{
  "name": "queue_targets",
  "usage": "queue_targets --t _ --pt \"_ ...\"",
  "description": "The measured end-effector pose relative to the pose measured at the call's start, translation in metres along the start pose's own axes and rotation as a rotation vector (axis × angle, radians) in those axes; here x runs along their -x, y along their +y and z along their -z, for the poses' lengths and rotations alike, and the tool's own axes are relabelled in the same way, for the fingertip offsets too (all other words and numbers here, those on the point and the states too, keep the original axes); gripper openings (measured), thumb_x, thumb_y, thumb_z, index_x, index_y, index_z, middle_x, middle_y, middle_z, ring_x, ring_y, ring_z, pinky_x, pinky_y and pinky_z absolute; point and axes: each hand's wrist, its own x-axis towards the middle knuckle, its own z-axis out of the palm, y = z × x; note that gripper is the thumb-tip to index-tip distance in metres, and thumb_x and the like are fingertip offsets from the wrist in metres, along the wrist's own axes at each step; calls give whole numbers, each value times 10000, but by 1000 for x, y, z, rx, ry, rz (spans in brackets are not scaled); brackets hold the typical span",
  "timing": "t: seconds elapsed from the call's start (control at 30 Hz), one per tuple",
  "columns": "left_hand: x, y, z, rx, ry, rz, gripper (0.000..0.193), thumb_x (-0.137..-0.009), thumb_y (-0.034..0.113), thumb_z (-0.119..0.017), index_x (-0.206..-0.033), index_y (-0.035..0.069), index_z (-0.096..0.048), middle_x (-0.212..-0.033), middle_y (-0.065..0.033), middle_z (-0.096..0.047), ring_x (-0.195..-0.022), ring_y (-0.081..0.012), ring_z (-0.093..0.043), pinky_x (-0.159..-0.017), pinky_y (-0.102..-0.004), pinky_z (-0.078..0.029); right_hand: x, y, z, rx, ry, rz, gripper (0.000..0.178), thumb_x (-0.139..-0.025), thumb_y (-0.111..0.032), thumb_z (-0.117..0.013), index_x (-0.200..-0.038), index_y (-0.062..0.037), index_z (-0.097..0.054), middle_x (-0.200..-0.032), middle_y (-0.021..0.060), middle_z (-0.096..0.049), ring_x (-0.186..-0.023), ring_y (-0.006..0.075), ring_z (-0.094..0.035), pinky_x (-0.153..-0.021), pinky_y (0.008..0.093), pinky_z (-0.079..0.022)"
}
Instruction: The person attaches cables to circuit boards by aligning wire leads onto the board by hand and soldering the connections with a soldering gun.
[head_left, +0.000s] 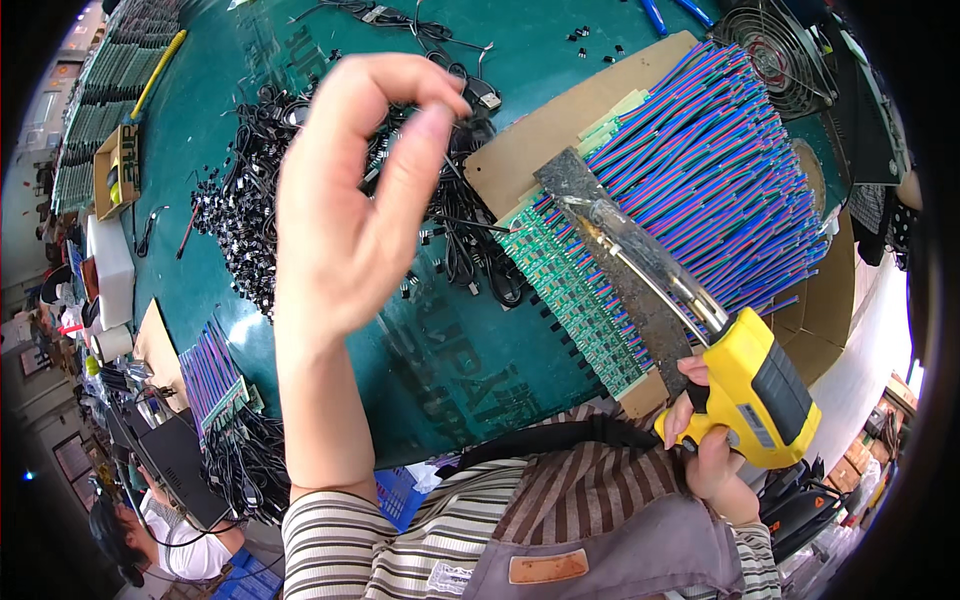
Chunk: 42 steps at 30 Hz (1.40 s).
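Gripping a yellow-and-black gun-shaped tool (765, 390), the right hand (712, 462) is beside a flat dark-metal bar (640, 325) seemingly weighting blue-red wires (700, 150); the left hand (335, 220) curls, contents unclear.

We identify large dark lettering printed on the green work mat (470, 365), one run near the front edge and another toward the far side. We find a pale label (756, 425) with dark marking on the side of the yellow soldering gun (738, 365); its characters are too small for us to read. We note bold dark characters on the small cardboard box (128, 155) at left. We locate a white tag (452, 577) on the striped clothing (335, 540); its fine marking is illegible.
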Motion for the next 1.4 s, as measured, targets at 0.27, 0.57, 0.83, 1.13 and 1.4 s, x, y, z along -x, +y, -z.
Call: queue_targets --t 0.27,0.57,0.83,1.13,1.4 --pt "34 13 -33 -179 -105 202 210 -757 108 -798 -950 74 -721 -848 -1 -699 -833 -162 -638 -870 -328 -416 3 8 1 -126 29 -74 788 -916 -656 -480 -1356 -16 -344 -1214 120 -456 -662 118 -483 -539 273 -442" --pt "42 0 -34 -321 -177 -127 165 -703 93 -791 -844 105 -706 -875 -15 -657 -801 -200 -611 -739 -351 -432 3 5 4 -74 16 -74 797 -915 -665 -466 -1364 -18 -342 -1246 129 -447 -655 119 -487 -549 275 -444" --pt "41 -2 -31 -342 -122 -305 242 -647 80 -771 -882 63 -717 -804 -26 -649 -740 -196 -628 -652 -328 -469 2 3 -3 -44 73 -44 808 -904 -645 -515 -1367 -3 -353 -1308 137 -449 -664 114 -489 -554 274 -452" --pt "43 -1 -28 -447 -171 -388 258 -621 118 -738 -869 47 -716 -792 -23 -647 -737 -187 -628 -646 -319 -493 26 35 16 449 131 -77 750 -921 -599 -533 -1381 -24 -395 -1365 122 -467 -696 96 -507 -588 267 -473" --pt "42 -2 -28 -402 -192 -360 281 -612 117 -696 -879 35 -718 -808 -42 -648 -766 -206 -630 -683 -334 -503 9 12 20 337 -127 16 594 -964 -515 -533 -1306 -43 -416 -1156 121 -477 -728 122 -502 -630 282 -468"
